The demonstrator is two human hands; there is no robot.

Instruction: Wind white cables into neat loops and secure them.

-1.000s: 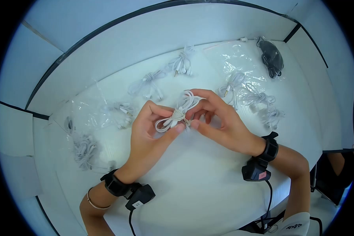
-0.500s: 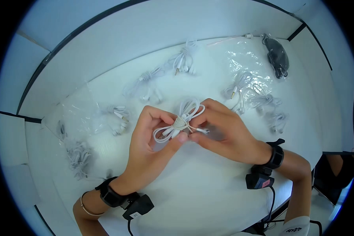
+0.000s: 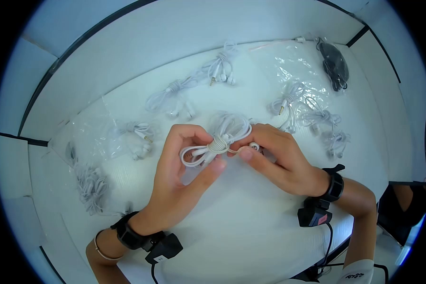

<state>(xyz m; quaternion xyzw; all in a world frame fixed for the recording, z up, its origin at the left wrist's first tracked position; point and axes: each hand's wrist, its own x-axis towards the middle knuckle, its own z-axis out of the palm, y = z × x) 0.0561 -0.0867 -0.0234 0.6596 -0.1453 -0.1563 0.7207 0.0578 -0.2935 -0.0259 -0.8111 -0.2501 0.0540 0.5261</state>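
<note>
A bundle of white wired earphones (image 3: 218, 145) is held up above the table in the middle of the view, its cord looped and wound round the centre. My left hand (image 3: 180, 177) grips the bundle from the left, fingers behind it and thumb at its lower edge. My right hand (image 3: 281, 158) pinches a thin length of cord at the bundle's right side between thumb and forefinger. An earbud (image 3: 254, 146) pokes out by the right fingertips. The fingers partly hide the bundle's back.
More bundled white earphones lie around: behind the hands (image 3: 175, 87), at left (image 3: 139, 132), far left (image 3: 91, 187) and right (image 3: 288, 102). Clear plastic bags (image 3: 288, 61) lie among them. A dark bagged object (image 3: 335, 64) sits at the back right. Panels (image 3: 251, 23) wall the white table (image 3: 232, 227).
My right hand has shifted slightly right, drawing the pinched cord away from the winding. The loops of the bundle have turned a little and spread.
</note>
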